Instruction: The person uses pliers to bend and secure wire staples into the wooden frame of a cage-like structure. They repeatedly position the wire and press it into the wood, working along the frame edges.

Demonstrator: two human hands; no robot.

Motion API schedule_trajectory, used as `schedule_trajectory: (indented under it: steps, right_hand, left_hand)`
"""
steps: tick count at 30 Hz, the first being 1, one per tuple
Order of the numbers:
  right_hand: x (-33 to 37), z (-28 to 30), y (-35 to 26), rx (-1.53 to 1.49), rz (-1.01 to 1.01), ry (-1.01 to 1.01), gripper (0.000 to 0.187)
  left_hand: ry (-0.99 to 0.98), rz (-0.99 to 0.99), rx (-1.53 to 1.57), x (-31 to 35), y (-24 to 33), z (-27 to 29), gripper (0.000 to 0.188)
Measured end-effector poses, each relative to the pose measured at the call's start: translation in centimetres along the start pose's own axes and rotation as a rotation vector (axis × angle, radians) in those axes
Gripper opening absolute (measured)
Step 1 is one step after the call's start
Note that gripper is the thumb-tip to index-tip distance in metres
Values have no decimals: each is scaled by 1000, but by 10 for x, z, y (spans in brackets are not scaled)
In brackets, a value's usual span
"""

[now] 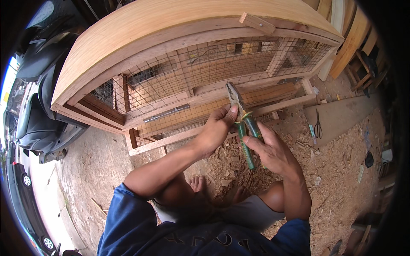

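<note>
Green-handled combination pliers [235,96] are held up in front of the cage, jaws pointing away from me. My left hand [215,130] is closed at their pivot, the thumb lying against the metal. Round the handles, my right hand [273,147] grips with its thumb across them; the handles are somewhat apart. Just beyond the jaws stands a wooden cage [141,40] with a wire mesh [166,81] front panel. A metal hinge [166,113] runs along the panel's lower frame. A small wooden turn-latch [257,24] sits on the upper edge.
Wood shavings [337,170] and scraps cover the floor around my bare feet. Black scissors [317,123] lie on a flat board [341,121] at the right. Planks [354,42] lean at the far right. A motorcycle [36,115] stands on the left, with a dark car [27,200] outside.
</note>
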State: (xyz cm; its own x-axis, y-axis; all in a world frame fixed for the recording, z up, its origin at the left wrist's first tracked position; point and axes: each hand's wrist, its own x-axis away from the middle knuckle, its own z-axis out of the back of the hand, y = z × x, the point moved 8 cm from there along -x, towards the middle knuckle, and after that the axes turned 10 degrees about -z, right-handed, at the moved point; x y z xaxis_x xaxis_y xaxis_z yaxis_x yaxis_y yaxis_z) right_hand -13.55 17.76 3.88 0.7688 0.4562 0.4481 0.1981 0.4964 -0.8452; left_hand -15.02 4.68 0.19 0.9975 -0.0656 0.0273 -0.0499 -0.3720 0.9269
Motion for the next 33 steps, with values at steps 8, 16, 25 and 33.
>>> schedule_trajectory:
  steps: [8, 16, 25, 33]
  right_hand:
    - [1, -5, -1, -12, 43, -23, 33]
    - [-3, -19, -6, -552, 147, -190, 39]
    - [-22, -29, 10, -914, 84, -490, 20]
    - [-26, -33, 19, -995, -6, -482, 32]
  left_hand:
    - [114, 58, 253, 11, 0, 2, 33]
    - [150, 28, 225, 8, 10, 7, 29]
    - [107, -30, 45, 3, 20, 15, 30]
    - [110, -81, 20, -8, 10, 25, 28]
